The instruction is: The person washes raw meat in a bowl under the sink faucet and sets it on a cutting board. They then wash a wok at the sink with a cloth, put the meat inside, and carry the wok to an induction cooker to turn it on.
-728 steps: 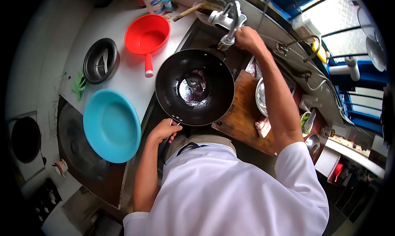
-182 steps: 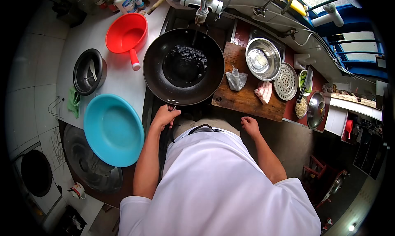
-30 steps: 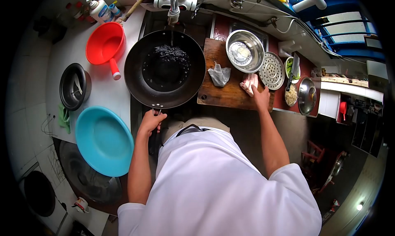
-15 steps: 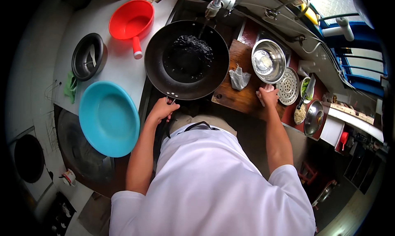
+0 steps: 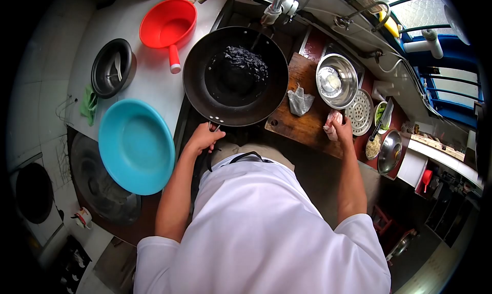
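Note:
Water runs from the faucet (image 5: 271,13) into a black wok (image 5: 220,96) at the sink. Closed round the wok's handle at its near rim is my left hand (image 5: 204,137). On the right, my right hand (image 5: 344,130) has its fingers around a piece of pink and white meat (image 5: 330,129), over the right part of the wooden cutting board (image 5: 300,122). A crumpled clear plastic bag (image 5: 300,100) lies on the board between wok and meat. Beyond the meat stands a steel bowl (image 5: 351,76) with something pale inside.
Left of the wok are a red ladle basin (image 5: 159,25), a black pot (image 5: 100,76) and a blue basin (image 5: 136,148). To the right are a perforated steamer plate (image 5: 360,112), a knife (image 5: 384,114) across small dishes, and a metal lid (image 5: 390,150).
My right hand went from hanging by the body to the board and took hold of the meat, which has shifted slightly. My left hand stays on the wok's handle. The view has turned slightly.

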Demonstrator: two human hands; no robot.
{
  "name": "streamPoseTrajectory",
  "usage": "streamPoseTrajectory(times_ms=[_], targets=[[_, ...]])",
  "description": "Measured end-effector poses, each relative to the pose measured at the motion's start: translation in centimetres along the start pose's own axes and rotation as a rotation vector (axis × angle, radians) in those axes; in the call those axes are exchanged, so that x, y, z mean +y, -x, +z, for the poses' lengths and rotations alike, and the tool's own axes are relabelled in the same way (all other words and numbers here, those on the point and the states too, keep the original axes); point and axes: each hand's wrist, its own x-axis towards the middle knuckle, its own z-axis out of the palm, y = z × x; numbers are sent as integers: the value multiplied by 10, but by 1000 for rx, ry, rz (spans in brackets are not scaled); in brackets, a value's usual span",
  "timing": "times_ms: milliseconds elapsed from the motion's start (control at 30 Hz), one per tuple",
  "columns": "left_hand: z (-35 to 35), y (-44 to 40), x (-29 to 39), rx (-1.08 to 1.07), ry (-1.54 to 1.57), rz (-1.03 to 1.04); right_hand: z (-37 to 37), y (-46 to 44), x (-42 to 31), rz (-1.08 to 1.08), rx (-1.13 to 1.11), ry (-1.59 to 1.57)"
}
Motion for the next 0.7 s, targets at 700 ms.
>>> streamPoseTrajectory(times_ms=[700], targets=[[3, 4, 4, 10, -3, 5, -4, 77, -22, 219, -526, -1492]])
